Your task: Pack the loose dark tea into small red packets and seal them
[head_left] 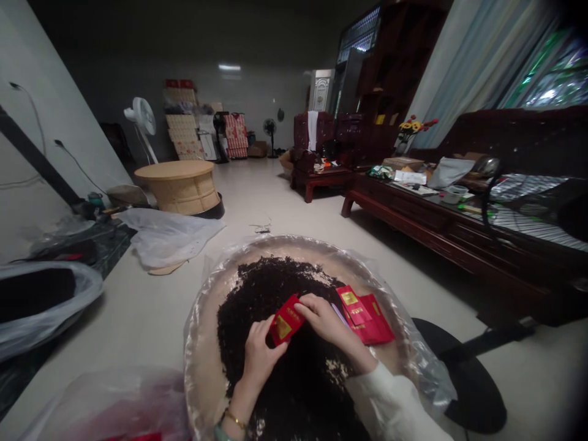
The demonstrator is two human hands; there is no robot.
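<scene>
My left hand (263,352) is closed around the lower edge of a small red packet (285,321) with gold print. The fingers of my right hand (321,315) pinch the packet's top right end. Both hands are above a heap of dark, loose tea-like leaves (257,288) in a wide round tray (202,343) lined with clear plastic. Right of my right hand, several more red packets (374,324) lie in a pile on the tray's right side. Part of a thin purple item (340,314) shows beside that pile. Whether the held packet is filled, I cannot tell.
At left stands a plastic-lined container (87,288) of dark material. A clear bag (114,404) with red items is at the lower left. A round wooden stand (184,190) is ahead, a cluttered dark wooden table (413,202) at right, and a black round base (478,380) near the tray.
</scene>
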